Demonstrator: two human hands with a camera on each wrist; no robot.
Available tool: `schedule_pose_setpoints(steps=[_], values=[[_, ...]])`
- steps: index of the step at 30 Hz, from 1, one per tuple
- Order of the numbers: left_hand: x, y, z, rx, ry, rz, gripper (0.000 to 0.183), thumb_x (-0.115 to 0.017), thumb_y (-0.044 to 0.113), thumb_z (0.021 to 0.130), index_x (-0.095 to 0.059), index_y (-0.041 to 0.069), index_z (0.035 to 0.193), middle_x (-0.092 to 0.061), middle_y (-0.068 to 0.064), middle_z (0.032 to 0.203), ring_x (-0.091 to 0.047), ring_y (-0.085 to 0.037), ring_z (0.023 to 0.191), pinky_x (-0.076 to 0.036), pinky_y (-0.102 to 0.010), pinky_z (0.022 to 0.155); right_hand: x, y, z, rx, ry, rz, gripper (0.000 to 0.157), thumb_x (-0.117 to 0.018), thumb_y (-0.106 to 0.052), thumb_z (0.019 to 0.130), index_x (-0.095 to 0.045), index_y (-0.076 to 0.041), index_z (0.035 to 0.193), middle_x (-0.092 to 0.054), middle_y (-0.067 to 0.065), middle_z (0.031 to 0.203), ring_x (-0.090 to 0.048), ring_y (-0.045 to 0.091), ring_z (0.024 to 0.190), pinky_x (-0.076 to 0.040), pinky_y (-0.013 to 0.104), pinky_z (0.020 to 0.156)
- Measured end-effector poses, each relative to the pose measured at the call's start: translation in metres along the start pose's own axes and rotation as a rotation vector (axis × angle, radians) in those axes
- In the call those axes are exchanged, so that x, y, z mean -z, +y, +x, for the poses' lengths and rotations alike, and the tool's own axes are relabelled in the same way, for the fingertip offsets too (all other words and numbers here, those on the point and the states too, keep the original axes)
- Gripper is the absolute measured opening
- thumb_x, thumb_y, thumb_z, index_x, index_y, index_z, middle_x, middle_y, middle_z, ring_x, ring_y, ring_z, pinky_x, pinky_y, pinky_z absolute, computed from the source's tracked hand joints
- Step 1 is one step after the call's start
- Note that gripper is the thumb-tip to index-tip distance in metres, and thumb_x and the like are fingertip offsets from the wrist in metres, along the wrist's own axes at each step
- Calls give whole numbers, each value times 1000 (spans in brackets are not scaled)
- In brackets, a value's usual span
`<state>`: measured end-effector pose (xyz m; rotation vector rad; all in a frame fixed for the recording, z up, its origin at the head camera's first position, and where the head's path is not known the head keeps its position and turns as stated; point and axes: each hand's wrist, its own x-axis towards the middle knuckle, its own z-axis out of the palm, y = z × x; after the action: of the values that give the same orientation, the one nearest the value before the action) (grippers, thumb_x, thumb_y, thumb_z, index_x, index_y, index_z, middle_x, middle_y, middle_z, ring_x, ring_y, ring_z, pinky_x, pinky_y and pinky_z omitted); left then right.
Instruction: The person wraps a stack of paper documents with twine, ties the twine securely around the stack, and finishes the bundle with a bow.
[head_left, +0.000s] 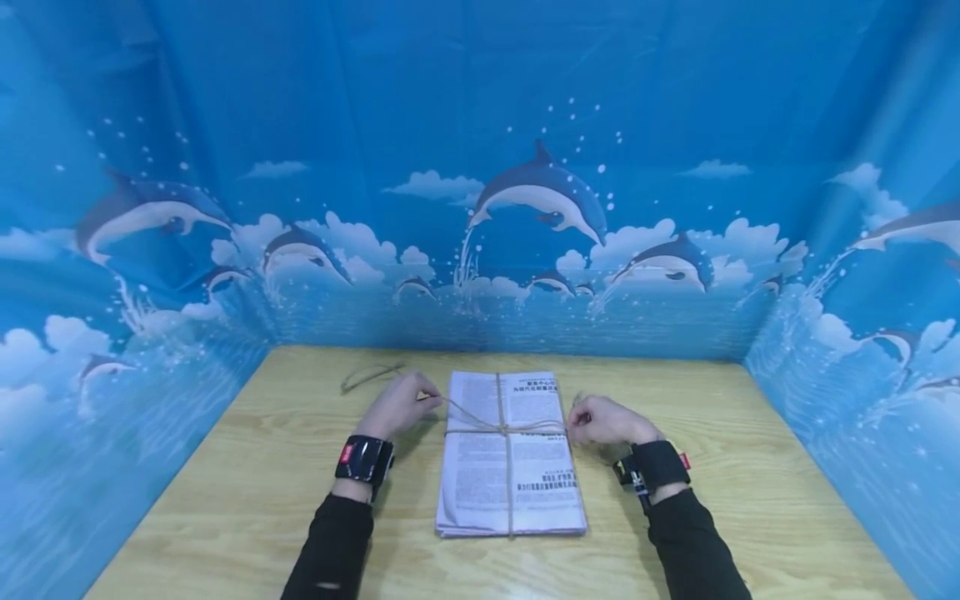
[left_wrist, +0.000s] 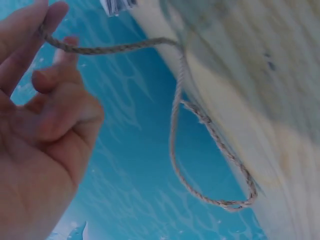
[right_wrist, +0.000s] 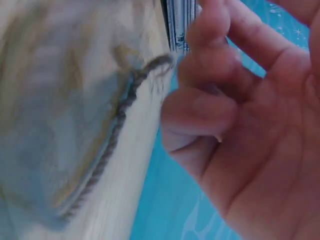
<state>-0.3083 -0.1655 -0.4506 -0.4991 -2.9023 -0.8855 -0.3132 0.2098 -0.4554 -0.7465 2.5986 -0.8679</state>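
Note:
A stack of newspapers (head_left: 476, 492) lies flat on the table, with brown twine (head_left: 511, 487) running over it lengthwise and crosswise. The strands meet in a knot (head_left: 503, 429) at the middle of the top sheet. Left of the stack, my left hand (head_left: 396, 406) pinches one twine end between thumb and fingertips; the left wrist view shows its loose tail (left_wrist: 175, 125) hanging in a loop. At the right edge, my right hand (head_left: 606, 421) grips the other end with curled fingers. Its loose tail (right_wrist: 112, 140) trails over the tabletop in the right wrist view.
The wood-grain table (head_left: 225, 500) extends around the stack. A blue curtain (head_left: 420, 100) printed with dolphins stands along the table's back and both sides. Each wrist wears a black strap, such as the right one (head_left: 662, 464).

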Motion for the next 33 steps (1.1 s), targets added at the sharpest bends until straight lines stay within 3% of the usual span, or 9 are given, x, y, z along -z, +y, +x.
schedule_pose_setpoints(steps=[4, 9, 12, 14, 19, 25, 29, 33], values=[[3, 11, 2, -34, -24, -42, 14, -68, 19, 93, -77, 8, 94, -70, -3, 79, -59, -12, 69, -50, -32, 66, -2, 0, 3, -5, 141, -36, 6, -67, -12, 89, -73, -10, 90, -61, 0, 88, -53, 13, 79, -45, 28, 69], [4, 33, 6, -7, -45, -232, 20, -64, 25, 96, -75, 9, 93, -67, -6, 72, -62, -25, 64, -46, -30, 56, -3, -1, 8, -12, 352, -94, 10, -69, -19, 91, -75, -13, 96, -56, -3, 71, -46, 10, 62, -38, 27, 61], [2, 49, 9, -35, -59, -380, 21, -64, 26, 96, -75, 9, 95, -68, -7, 77, -64, -34, 69, -49, -32, 56, -5, -4, 11, -18, 390, -77, 12, -69, -21, 92, -73, -13, 100, -62, -4, 72, -53, 9, 63, -44, 29, 62], [1, 59, 10, -45, -81, -475, 20, -64, 26, 96, -74, 9, 100, -69, -10, 80, -63, -35, 68, -49, -32, 57, -7, -6, 13, -14, 396, -40, 16, -68, -23, 93, -72, -12, 103, -69, -2, 83, -62, 11, 73, -51, 32, 70], [2, 74, 10, -41, -159, -671, 20, -68, 24, 93, -74, 6, 100, -63, -8, 74, -49, -17, 51, -41, -27, 50, -15, -11, 21, -58, 469, 152, 31, -69, -26, 92, -68, -5, 115, -73, 6, 100, -70, 21, 93, -56, 38, 83], [14, 76, 6, -94, -250, -779, 21, -69, 26, 92, -71, 5, 94, -55, -2, 65, -41, -11, 49, -36, -24, 48, -22, -23, 30, -68, 600, 583, 33, -70, -9, 89, -58, 8, 115, -71, 12, 90, -72, 26, 84, -59, 39, 76], [25, 71, 1, -110, -242, -747, 23, -68, 28, 93, -73, 7, 100, -58, -2, 72, -40, -12, 49, -36, -25, 47, -23, -26, 34, -67, 573, 775, 39, -66, -5, 92, -46, 8, 124, -71, 5, 89, -72, 14, 80, -59, 34, 77], [31, 63, -2, -69, -171, -650, 19, -66, 27, 95, -72, 9, 99, -62, -6, 80, -45, -13, 51, -38, -25, 48, -21, -27, 34, -96, 537, 848, 42, -64, -5, 94, -47, 5, 131, -73, 7, 94, -70, 9, 80, -58, 29, 77]])
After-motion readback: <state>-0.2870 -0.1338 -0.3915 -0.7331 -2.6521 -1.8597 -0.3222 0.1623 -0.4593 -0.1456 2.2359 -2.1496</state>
